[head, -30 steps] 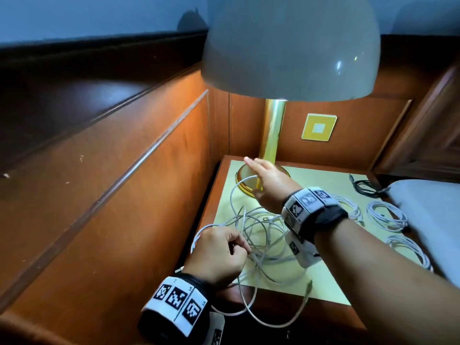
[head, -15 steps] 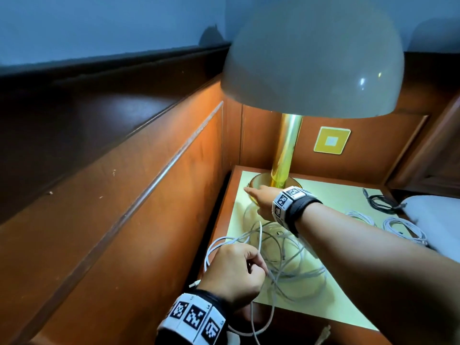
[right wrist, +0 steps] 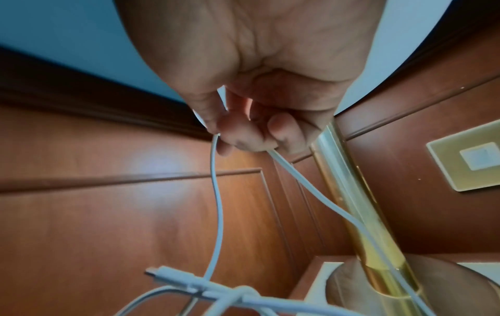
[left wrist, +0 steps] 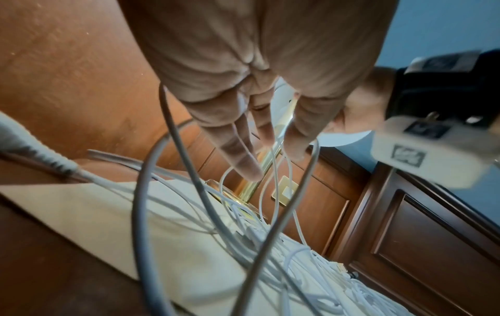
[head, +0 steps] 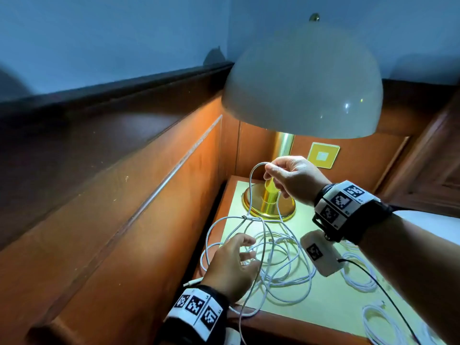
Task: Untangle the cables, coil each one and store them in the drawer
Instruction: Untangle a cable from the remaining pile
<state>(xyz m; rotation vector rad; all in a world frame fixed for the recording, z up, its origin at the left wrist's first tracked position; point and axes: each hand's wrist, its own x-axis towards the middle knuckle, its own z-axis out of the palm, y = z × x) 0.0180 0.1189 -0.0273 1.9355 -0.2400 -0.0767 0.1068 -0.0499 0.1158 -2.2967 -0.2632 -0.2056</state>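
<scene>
Right hand (head: 292, 179): pinching raised loop of white cable (head: 251, 192). Left hand (head: 232, 267): fingers spread loosely amid tangled cables (head: 281, 265) below. Right wrist view only: connector plug (right wrist: 165, 274) at knot. Beyond: brass lamp (head: 270, 195); pale nightstand top (head: 328, 302); wood panelling (head: 124, 207)

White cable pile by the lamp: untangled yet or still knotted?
Still tangled: the white cable pile lies in crossed loops, knotted near a plug; the right hand pinches one strand up.

Brass lamp (head: 270, 200) with white dome shade (head: 302, 80) on nightstand (head: 331, 302). Yellow wall plate (head: 322, 155) on wood panelling (head: 124, 220) behind.
</scene>
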